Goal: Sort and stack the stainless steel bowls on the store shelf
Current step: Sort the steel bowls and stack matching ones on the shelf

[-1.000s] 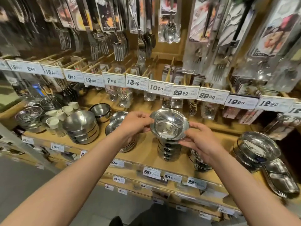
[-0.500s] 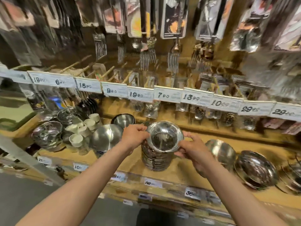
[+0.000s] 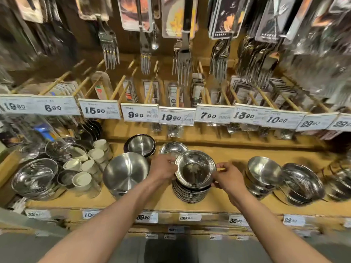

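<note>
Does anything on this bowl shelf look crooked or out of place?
Yes. The stack of steel bowls at the right leans over, its top bowl tipped rather than level. The top bowl held by the left hand and right hand also sits slightly tilted on its stack.

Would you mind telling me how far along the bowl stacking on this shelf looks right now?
Partly done. Several stacks already stand, including the right stack and the large-bowl stack. In hand: the left hand and right hand hold the top bowl at its rim on the centre stack. Left: the loose shallow dish behind, and the tilted bowls further right.
</note>
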Action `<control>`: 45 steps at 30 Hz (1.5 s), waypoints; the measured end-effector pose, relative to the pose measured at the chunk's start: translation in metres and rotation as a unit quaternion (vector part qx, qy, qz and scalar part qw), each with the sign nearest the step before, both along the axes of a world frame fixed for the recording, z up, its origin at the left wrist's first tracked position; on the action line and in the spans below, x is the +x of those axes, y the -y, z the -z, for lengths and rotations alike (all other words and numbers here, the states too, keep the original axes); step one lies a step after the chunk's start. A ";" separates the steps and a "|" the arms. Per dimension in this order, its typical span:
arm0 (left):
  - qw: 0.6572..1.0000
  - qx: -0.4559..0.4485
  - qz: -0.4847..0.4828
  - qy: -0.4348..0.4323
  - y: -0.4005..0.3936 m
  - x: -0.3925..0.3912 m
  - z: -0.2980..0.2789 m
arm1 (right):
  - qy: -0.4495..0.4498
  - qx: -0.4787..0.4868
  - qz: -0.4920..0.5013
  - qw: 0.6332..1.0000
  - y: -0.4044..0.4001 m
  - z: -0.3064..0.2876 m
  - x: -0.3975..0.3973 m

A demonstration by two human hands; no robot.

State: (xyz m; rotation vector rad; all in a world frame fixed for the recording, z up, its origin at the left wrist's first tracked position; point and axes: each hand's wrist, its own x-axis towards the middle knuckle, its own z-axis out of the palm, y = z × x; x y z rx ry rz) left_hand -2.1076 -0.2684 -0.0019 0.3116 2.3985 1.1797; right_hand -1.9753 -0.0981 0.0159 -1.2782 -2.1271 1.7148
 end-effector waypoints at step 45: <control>0.971 -0.182 -0.149 0.051 0.095 -0.175 0.010 | 0.157 0.006 -0.306 0.939 -0.067 0.089 -0.181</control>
